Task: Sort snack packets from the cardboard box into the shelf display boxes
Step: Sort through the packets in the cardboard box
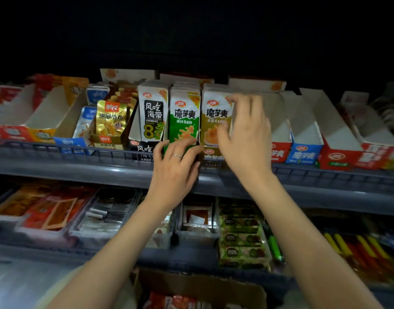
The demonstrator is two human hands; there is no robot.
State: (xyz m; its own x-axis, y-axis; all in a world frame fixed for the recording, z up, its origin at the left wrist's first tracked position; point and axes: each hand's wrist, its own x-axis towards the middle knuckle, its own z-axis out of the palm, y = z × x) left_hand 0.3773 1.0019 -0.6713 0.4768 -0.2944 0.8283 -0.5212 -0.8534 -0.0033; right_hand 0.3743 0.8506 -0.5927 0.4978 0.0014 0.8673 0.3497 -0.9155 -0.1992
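On the upper shelf, three rows of upright snack packets stand in display boxes: black-and-white packets (pixel 153 112), green packets (pixel 184 121) and olive-brown packets (pixel 215 117). My left hand (pixel 176 163) grips the front lip of the green display box (pixel 167 150), fingers curled over its edge. My right hand (pixel 245 130) holds the front olive-brown packets, thumb on their face and fingers over the top right corner; it is blurred. The cardboard box (pixel 205 286) sits at the bottom of the view with red packets (pixel 169 302) inside.
Empty white display boxes (pixel 303 128) stand to the right of my right hand, and more (pixel 47 112) at the far left. A gold packet box (pixel 111 121) sits left of centre. The grey shelf rail (pixel 80 161) runs across. The lower shelf holds trays of snacks (pixel 242 237).
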